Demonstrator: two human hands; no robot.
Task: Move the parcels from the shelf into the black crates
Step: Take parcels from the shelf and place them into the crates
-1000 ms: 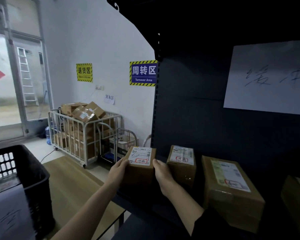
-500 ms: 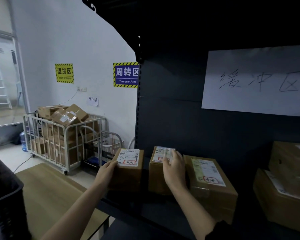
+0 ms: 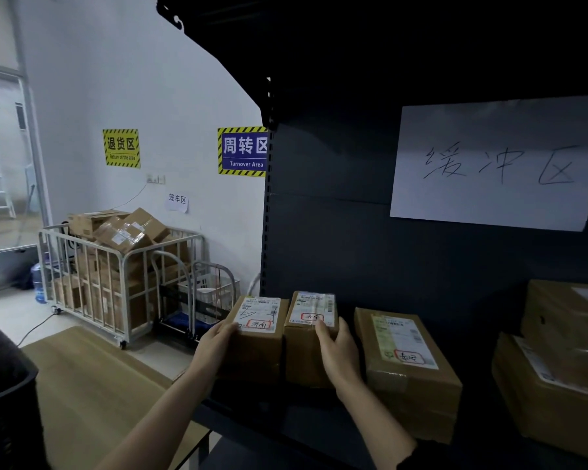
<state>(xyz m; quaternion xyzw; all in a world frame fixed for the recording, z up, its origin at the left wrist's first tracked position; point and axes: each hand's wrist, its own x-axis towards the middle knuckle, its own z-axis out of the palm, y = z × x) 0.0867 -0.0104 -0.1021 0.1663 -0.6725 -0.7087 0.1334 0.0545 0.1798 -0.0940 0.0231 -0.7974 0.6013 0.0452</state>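
Two small brown parcels stand side by side at the left end of the dark shelf (image 3: 286,422), each with a white label on top. My left hand (image 3: 214,344) is pressed against the left face of the left parcel (image 3: 255,351). My right hand (image 3: 340,351) wraps the right top edge of the second parcel (image 3: 301,354). The two parcels touch each other. A larger labelled parcel (image 3: 408,368) lies just right of my right hand. Only a corner of the black crate (image 3: 4,401) shows, at the far left.
Bigger stacked boxes (image 3: 564,337) fill the shelf's right end. A handwritten paper sign (image 3: 496,164) hangs on the shelf's back panel. A wooden table (image 3: 92,395) lies below left. A white cage trolley (image 3: 116,276) full of cartons stands by the wall.
My right hand left the left parcel's right side and now grips the second parcel. My left hand stayed on the left parcel. The view swung right, pushing the crate to the frame edge.
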